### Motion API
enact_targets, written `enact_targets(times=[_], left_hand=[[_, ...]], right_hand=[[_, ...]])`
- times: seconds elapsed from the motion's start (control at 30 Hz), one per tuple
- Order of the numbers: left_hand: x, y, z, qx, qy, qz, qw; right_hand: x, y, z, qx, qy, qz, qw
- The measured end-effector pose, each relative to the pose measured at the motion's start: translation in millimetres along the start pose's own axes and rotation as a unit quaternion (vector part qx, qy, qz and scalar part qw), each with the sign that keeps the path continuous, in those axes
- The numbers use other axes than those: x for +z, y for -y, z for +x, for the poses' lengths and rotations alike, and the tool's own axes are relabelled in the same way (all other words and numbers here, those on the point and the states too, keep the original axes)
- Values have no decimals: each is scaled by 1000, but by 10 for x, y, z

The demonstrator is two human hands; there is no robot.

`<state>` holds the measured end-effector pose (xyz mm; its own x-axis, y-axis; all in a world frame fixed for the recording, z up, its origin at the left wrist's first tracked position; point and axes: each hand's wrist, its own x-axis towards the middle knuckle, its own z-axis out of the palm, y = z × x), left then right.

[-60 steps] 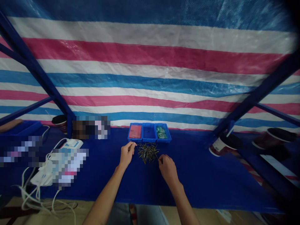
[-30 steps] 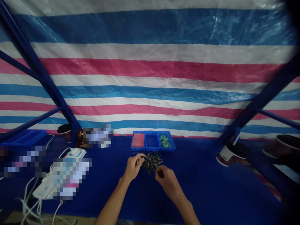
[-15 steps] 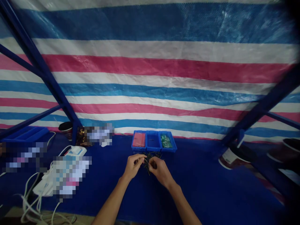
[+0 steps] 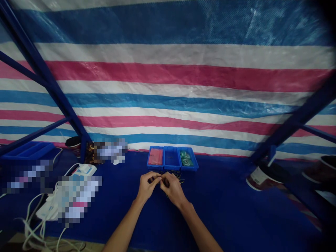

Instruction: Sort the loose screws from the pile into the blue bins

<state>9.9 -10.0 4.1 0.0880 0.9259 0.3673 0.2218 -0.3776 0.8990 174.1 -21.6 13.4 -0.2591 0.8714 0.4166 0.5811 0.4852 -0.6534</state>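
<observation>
Left hand, right hand nearest, fingertips pinched together and meeting; whether anything held between, cannot tell. Pile of thin dark metallic pins on blue tabletop, partly hidden behind right hand. Beyond pile, three blue bins side by side: pink pieces left, single small pin middle, green pieces right.

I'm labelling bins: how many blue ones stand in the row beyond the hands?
3: the left bin, with pink contents; the middle bin, with a thin dark piece; the right bin, with green contents. None seems hidden.
</observation>
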Motion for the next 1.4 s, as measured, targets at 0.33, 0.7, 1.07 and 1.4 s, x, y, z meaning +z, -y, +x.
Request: enact_targets(times=[0.33,0.7,1.07,1.4], left_hand=[[37,-16,-6,16,36,31,999],[83,67,-28,27,65,57,996],[58,-23,-11,21,54,76,995],[41,-79,-25,26,72,86,993]], right_hand=[[-196,54,88,-86,-35,-25,995],[-54,-134,-109,-91,-63,-4,994],[-62,-166,-115,-50,-85,22,995],[-14,-150,-112,-85,-82,15,993]])
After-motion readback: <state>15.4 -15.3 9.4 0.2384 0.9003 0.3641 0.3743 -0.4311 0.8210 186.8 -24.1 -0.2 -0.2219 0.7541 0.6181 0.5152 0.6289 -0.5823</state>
